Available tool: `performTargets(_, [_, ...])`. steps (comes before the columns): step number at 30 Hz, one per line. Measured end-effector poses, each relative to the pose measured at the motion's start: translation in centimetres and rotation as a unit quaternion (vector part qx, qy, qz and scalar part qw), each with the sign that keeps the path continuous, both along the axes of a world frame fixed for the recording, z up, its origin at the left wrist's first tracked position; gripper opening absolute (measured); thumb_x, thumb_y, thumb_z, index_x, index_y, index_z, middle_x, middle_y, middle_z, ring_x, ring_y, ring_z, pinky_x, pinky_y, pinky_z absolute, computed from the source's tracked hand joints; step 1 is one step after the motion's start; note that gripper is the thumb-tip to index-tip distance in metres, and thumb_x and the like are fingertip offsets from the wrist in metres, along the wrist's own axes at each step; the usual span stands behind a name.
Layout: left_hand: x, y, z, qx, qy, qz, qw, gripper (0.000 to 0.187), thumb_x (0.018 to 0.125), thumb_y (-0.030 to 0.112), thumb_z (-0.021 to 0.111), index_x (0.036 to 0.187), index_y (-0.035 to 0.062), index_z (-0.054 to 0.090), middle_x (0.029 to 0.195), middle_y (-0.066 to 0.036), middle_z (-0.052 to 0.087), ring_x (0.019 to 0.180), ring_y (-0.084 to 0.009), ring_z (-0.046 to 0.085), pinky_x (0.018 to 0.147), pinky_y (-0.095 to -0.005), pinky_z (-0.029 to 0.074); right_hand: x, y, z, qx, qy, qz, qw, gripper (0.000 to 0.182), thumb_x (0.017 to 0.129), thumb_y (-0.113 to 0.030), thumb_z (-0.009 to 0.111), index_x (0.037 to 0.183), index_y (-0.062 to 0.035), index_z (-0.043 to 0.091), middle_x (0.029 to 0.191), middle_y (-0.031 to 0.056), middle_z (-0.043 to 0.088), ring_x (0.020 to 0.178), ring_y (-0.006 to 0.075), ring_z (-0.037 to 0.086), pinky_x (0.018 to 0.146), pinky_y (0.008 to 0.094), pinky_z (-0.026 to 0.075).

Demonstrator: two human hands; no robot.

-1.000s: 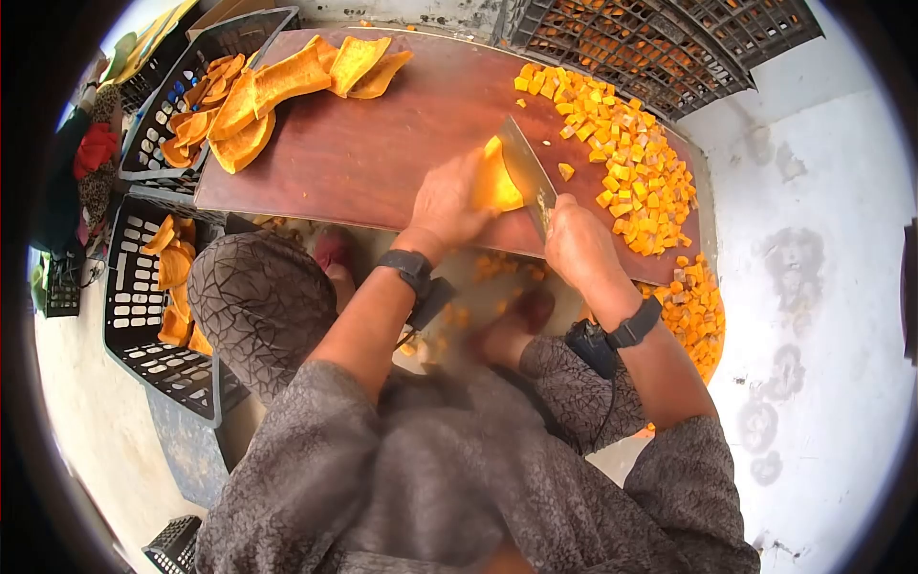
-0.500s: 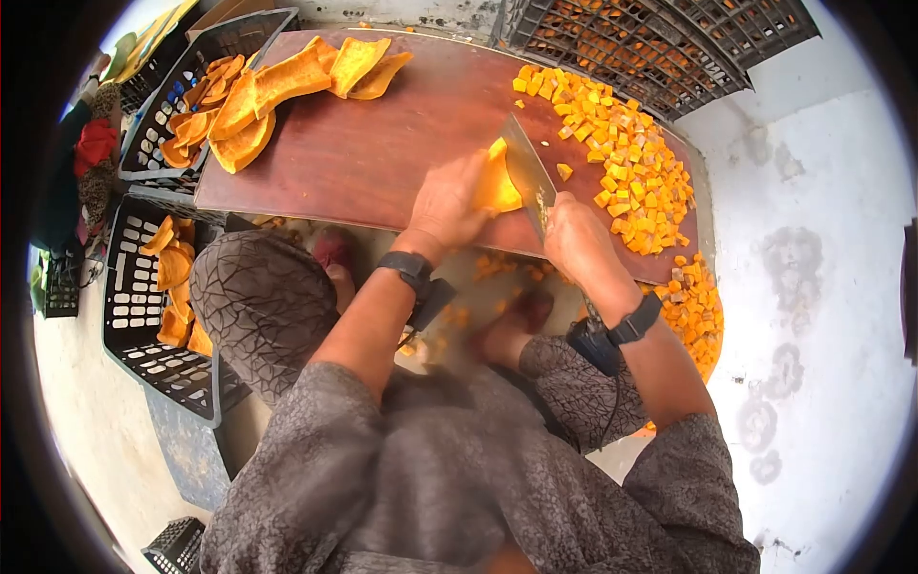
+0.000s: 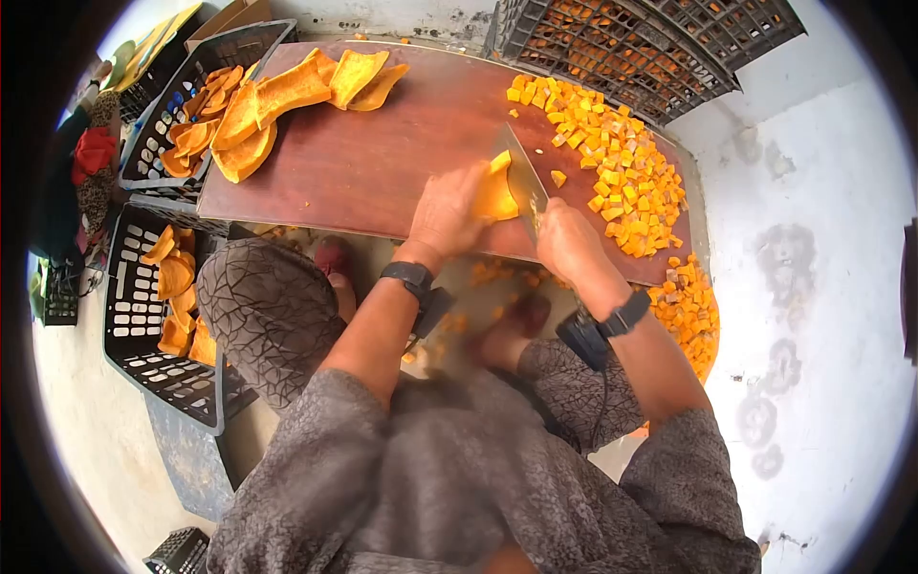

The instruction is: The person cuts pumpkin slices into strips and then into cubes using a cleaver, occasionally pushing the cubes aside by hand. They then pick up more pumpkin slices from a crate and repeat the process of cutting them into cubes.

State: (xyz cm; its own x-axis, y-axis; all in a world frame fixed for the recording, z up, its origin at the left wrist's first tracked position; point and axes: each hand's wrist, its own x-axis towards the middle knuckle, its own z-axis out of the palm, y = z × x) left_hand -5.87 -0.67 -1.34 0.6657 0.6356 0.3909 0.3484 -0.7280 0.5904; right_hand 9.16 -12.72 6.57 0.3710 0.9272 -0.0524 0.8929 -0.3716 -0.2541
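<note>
Pumpkin piece (image 3: 496, 194) sits near the front edge of the reddish table (image 3: 382, 158), stuck between the person's two hands. Left hand (image 3: 449, 212) is up against its left side, fingers a bit blurry, so I can't tell how tightly they're curled. Right hand (image 3: 569, 244) is wrapped around the knife's handle, with the wide blade (image 3: 521, 177) tilted right next to the piece's right side. Just right of the blade there's one loose cube (image 3: 558, 178), then a big spread of pumpkin cubes (image 3: 631, 182) covers the table's right end. Over on the far left, curved pumpkin slabs (image 3: 287, 91) lie piled at the corner, beside a black crate (image 3: 251, 40) with more slabs in it. Another slab-filled crate (image 3: 218, 411) sits nearer, by the person's left knee (image 3: 253, 297).
</note>
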Motion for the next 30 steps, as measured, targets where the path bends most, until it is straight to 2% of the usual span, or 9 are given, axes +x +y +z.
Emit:
performTargets(7, [-0.1, -0.1, 1.0, 0.039, -0.009, -0.024, 0.999, 0.080, 0.070, 0.023, 0.080, 0.138, 0.0086, 0.041, 0.116, -0.015, 0.057, 0.111, -0.0342, 0.053, 0.097, -0.0469, 0.040, 0.2, 1.6, -0.4, -0.012, 0.007, -0.021, 1.000, 0.015, 0.089, -0.011, 0.054, 0.094, 0.0025, 0.057, 0.085, 0.0289, 0.065, 0.084, 0.0460, 0.064, 0.074, 0.0517, 0.051])
performTargets(9, [-0.2, -0.3, 0.9, -0.007, 0.018, -0.011, 1.000, 0.080, 0.069, 0.022, 0.080, 0.138, 0.0087, 0.041, 0.115, -0.016, 0.057, 0.109, -0.0357, 0.054, 0.095, -0.0455, 0.041, -0.1, 2.9, -0.8, 0.005, -0.002, -0.018, 1.000, 0.015, 0.089, -0.012, 0.055, 0.094, 0.0020, 0.057, 0.085, 0.0284, 0.066, 0.084, 0.0455, 0.065, 0.075, 0.0518, 0.051])
performTargets(11, [-0.2, -0.3, 0.7, 0.005, 0.005, -0.009, 1.000, 0.079, 0.069, 0.021, 0.080, 0.137, 0.0086, 0.042, 0.115, -0.016, 0.057, 0.109, -0.0363, 0.054, 0.095, -0.0454, 0.041, -0.1, 3.3, -0.8, 0.017, -0.008, -0.017, 1.000, 0.015, 0.089, -0.012, 0.055, 0.095, 0.0016, 0.057, 0.086, 0.0278, 0.066, 0.085, 0.0450, 0.065, 0.075, 0.0518, 0.051])
performTargets(13, [-0.1, -0.6, 1.0, 0.015, -0.012, -0.013, 1.000, 0.079, 0.069, 0.021, 0.080, 0.137, 0.0085, 0.042, 0.114, -0.016, 0.057, 0.108, -0.0369, 0.055, 0.095, -0.0453, 0.042, -0.1, 3.0, 0.0, -0.020, 0.011, -0.051, 0.998, 0.021, 0.091, -0.013, 0.048, 0.102, 0.0013, 0.060, 0.098, 0.0256, 0.068, 0.095, 0.0422, 0.066, 0.081, 0.0509, 0.051])
performTargets(19, [-0.5, -0.8, 0.8, 0.000, 0.025, 0.000, 1.000, 0.074, 0.071, 0.023, 0.078, 0.134, 0.0078, 0.043, 0.112, -0.017, 0.058, 0.107, -0.0366, 0.055, 0.094, -0.0449, 0.042, -1.4, 2.3, -0.6, -0.004, 0.003, -0.046, 0.999, 0.019, 0.091, -0.015, 0.054, 0.095, 0.0033, 0.056, 0.089, 0.0285, 0.067, 0.087, 0.0460, 0.065, 0.077, 0.0529, 0.051])
performTargets(21, [-0.4, -0.7, 0.7, 0.034, -0.021, 0.007, 0.999, 0.063, 0.073, 0.018, 0.073, 0.129, 0.0098, 0.047, 0.104, -0.017, 0.062, 0.101, -0.0354, 0.059, 0.087, -0.0463, 0.046, -1.4, 0.9, 0.6, -0.007, 0.009, -0.026, 1.000, 0.018, 0.090, -0.014, 0.053, 0.094, 0.0033, 0.056, 0.089, 0.0284, 0.067, 0.087, 0.0458, 0.065, 0.077, 0.0530, 0.051])
performTargets(23, [-0.4, -0.6, 1.0, 0.009, 0.001, 0.003, 1.000, 0.064, 0.074, 0.021, 0.072, 0.132, 0.0086, 0.045, 0.108, -0.017, 0.060, 0.103, -0.0366, 0.057, 0.090, -0.0462, 0.044, -1.5, 0.0, 1.2, -0.010, 0.010, -0.004, 1.000, 0.016, 0.089, -0.012, 0.053, 0.094, 0.0032, 0.056, 0.088, 0.0283, 0.067, 0.087, 0.0457, 0.065, 0.077, 0.0530, 0.051])
performTargets(25, [-0.2, -0.5, 0.8, -0.018, 0.025, -0.002, 1.000, 0.066, 0.076, 0.024, 0.072, 0.134, 0.0075, 0.044, 0.111, -0.017, 0.059, 0.106, -0.0379, 0.056, 0.093, -0.0461, 0.043, -1.8, -0.7, 1.0, -0.028, 0.006, -0.039, 0.999, 0.014, 0.087, -0.008, 0.052, 0.094, 0.0030, 0.057, 0.089, 0.0282, 0.067, 0.088, 0.0449, 0.066, 0.078, 0.0523, 0.052])
performTargets(30, [0.4, 0.0, -0.6, -0.004, 0.014, 0.029, 0.999, 0.048, 0.082, 0.013, 0.059, 0.129, 0.0061, 0.049, 0.109, -0.018, 0.062, 0.100, -0.0389, 0.059, 0.088, -0.0464, 0.046, -1.5, 1.3, -0.1, 0.001, 0.011, -0.039, 0.999, 0.017, 0.088, -0.008, 0.050, 0.098, 0.0032, 0.058, 0.091, 0.0277, 0.067, 0.088, 0.0442, 0.066, 0.077, 0.0515, 0.052])
